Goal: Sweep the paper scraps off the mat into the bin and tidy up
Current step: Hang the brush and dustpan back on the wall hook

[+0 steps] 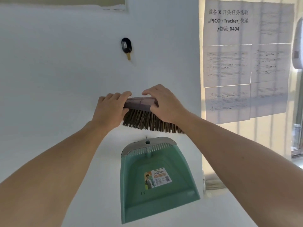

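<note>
Brown-bristled brush with a grey plastic back (144, 119) is held against the white wall (57, 71), directly above the mint-green plastic dustpan (136, 194) hanging there. Above and left of the dustpan, the left hand (109, 110) grips the brush's left end. Above and right of it, the right hand (164, 104) clasps the other end. A black oval hook (126, 45) sits higher still, and printed paper sheets (246, 63) hang to the dustpan's upper right. No mat, scraps or bin show. With the dustpan hung up, this looks like the tidying stage, though I cannot be sure.

head view | faces white wall (65, 71) | close, level
</note>
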A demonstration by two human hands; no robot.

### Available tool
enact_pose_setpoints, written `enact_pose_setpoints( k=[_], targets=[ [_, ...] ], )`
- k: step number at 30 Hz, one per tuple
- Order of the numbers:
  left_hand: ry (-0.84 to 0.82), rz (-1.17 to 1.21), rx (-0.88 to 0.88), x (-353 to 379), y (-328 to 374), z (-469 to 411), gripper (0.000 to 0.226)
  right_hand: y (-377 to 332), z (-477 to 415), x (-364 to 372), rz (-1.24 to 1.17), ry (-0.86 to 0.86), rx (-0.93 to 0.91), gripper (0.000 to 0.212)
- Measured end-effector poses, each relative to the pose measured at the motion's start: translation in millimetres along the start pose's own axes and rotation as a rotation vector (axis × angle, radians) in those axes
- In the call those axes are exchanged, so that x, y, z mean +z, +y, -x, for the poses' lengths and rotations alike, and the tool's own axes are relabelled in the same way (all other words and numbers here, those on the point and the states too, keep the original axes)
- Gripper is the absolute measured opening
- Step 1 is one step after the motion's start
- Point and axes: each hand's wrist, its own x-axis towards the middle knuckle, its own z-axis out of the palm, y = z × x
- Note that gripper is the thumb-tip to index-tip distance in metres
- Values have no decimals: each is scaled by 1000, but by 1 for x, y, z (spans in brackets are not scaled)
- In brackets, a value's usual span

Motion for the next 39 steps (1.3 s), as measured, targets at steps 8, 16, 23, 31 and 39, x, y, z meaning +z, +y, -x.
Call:
enact_pose_setpoints(
  k=[8, 16, 23, 31, 39],
  targets=[
    [-102, 83, -126, 29, -4, 16, 35, 33, 17, 36, 243, 38, 281, 71],
    [-197, 91, -197, 56, 3, 31, 33, 46, 33, 66, 139, -21, 390, 59],
    [-124, 25, -203, 64, 7, 38, 37, 46, 38, 71, 146, -31, 377, 63],
    [-144, -33, -258, 68, 13, 43, 44, 48, 40, 75, 238, -43, 383, 63],
    [-116, -29, -260, 69, 13, 43, 43, 49, 42, 76, 317, -85, 411, 69]
  ],
)
